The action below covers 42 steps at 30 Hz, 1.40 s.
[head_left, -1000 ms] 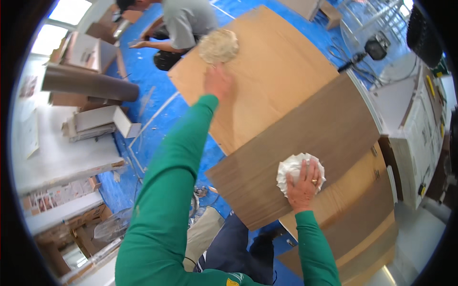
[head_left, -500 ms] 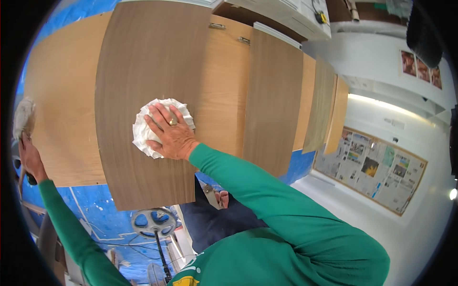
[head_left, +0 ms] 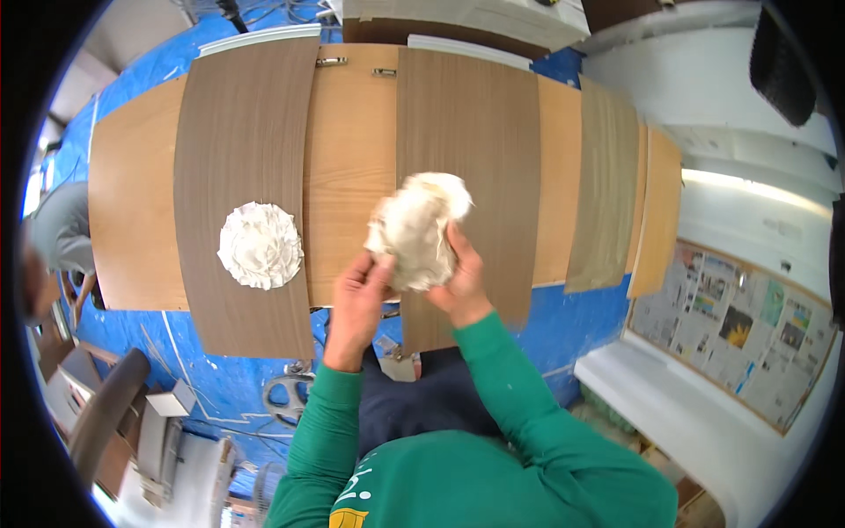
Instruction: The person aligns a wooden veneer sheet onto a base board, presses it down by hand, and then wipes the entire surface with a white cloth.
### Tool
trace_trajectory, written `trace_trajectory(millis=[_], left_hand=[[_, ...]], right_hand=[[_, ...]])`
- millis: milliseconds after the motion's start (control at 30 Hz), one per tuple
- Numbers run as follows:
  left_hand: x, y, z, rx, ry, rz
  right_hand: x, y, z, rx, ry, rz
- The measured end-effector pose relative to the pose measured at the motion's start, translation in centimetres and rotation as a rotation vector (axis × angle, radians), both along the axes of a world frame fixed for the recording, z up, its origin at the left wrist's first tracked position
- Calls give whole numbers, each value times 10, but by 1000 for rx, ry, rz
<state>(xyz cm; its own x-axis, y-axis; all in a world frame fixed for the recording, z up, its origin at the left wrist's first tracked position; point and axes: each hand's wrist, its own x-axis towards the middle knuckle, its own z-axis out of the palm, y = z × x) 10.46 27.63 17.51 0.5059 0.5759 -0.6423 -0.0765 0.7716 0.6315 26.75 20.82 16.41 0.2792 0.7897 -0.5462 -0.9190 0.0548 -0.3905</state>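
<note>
You hold the beige cloth (head_left: 415,236) at twelve o'clock from you: the left hand (head_left: 355,304) has its grip pinching the eight o'clock edge, and the right hand (head_left: 465,283) has its grip on the four o'clock edge. Use light pressure, so the folds spread evenly, clear of the right panel (head_left: 475,123). The white cloth (head_left: 260,246) lies at nine o'clock, on the left panel (head_left: 242,132).

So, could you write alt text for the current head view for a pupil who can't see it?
A person's left hand and right hand hold a crumpled off-white bundle over a row of brown and pale wooden boards. To the left, a ruffled white pad lies on a brown board; blue sheeting lies below.
</note>
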Motion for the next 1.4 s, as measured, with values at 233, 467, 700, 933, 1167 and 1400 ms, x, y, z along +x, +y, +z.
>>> trace_trajectory(millis=[233,467,700,933,1167,1400], left_hand=[[72,-117,-106,1198,576,-434],[90,-155,-163,1459,777,-792],[89,-158,-158,1422,836,-852],[87,-159,-159,1405,850,-874],[89,-165,-164,1406,825,-865],[88,-160,-159,1400,836,-859]], right_hand=[[121,-28,-43,-377,-2057,564],[147,-12,-131,205,-2447,754],[230,161,-159,266,-2501,508],[169,105,-154,217,-2471,681],[219,165,-157,353,-2365,596],[180,110,-156,177,-2422,577]])
